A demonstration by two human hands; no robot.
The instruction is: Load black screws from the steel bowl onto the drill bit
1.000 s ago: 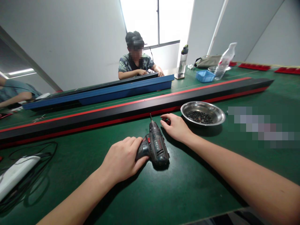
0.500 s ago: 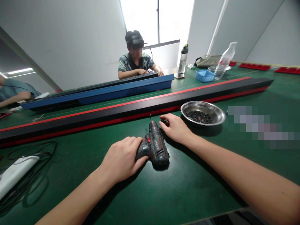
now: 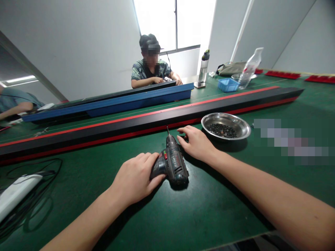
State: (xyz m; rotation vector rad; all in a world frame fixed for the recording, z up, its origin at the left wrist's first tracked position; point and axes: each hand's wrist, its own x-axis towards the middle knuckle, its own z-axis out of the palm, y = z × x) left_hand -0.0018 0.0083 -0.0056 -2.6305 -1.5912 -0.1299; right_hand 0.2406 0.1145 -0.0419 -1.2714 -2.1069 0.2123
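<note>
A dark power drill (image 3: 177, 165) lies on its side on the green tabletop, its thin bit pointing away towards a long black bar with red edges (image 3: 125, 122). My left hand (image 3: 137, 174) is wrapped round the drill's handle; a small green and red light shows near the grip. Beside the drill's chuck rests my right hand (image 3: 196, 143), its index finger and thumb curved and apart, and I make out nothing held between them. Just right of that hand sits a shallow metal bowl (image 3: 244, 129) with many small black screw-like pieces (image 3: 222, 130) in it.
A white power strip (image 3: 21, 190) with tangled black cables lies at the left. Beyond the bar are a long blue channel (image 3: 141, 101), a blue basket (image 3: 228, 85), a clear plastic bottle (image 3: 250, 69) and a drinking bottle (image 3: 203, 69). A co-worker (image 3: 149, 68) sits opposite, another at far left.
A green light now shows on the drill near the red one. Both hands keep their places; the view has shifted very slightly.
</note>
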